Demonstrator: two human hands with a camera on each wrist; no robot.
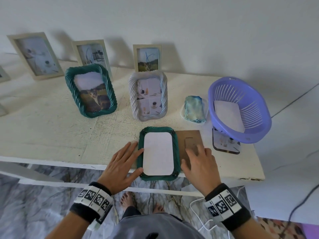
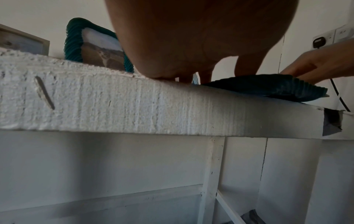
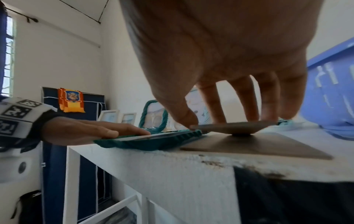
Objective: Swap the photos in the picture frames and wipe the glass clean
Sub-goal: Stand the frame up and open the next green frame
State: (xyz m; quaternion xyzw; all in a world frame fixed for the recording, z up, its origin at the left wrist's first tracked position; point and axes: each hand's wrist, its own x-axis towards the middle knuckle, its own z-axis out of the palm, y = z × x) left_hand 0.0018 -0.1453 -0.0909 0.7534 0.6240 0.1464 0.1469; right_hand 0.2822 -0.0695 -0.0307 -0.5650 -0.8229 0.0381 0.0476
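A green rope-edged frame (image 1: 176, 152) lies face down at the table's front edge, and the white back of a photo (image 1: 158, 153) fills its opening. My left hand (image 1: 124, 163) lies flat beside it, with straight fingers touching the frame's left rim. Just right of the frame lies a brown backing board (image 1: 189, 137). My right hand (image 1: 198, 161) is over the board. In the right wrist view its thumb and fingers (image 3: 239, 103) pinch the board's stand flap (image 3: 229, 127), which is raised a little off the backing board (image 3: 258, 145).
A green frame with a cat photo (image 1: 91, 91) and a white frame (image 1: 148, 96) stand behind. A folded cloth (image 1: 195, 109) sits to the right, next to a purple basket (image 1: 240, 109). Several wooden frames (image 1: 146, 57) lean on the wall. The table edge (image 1: 69, 163) is close.
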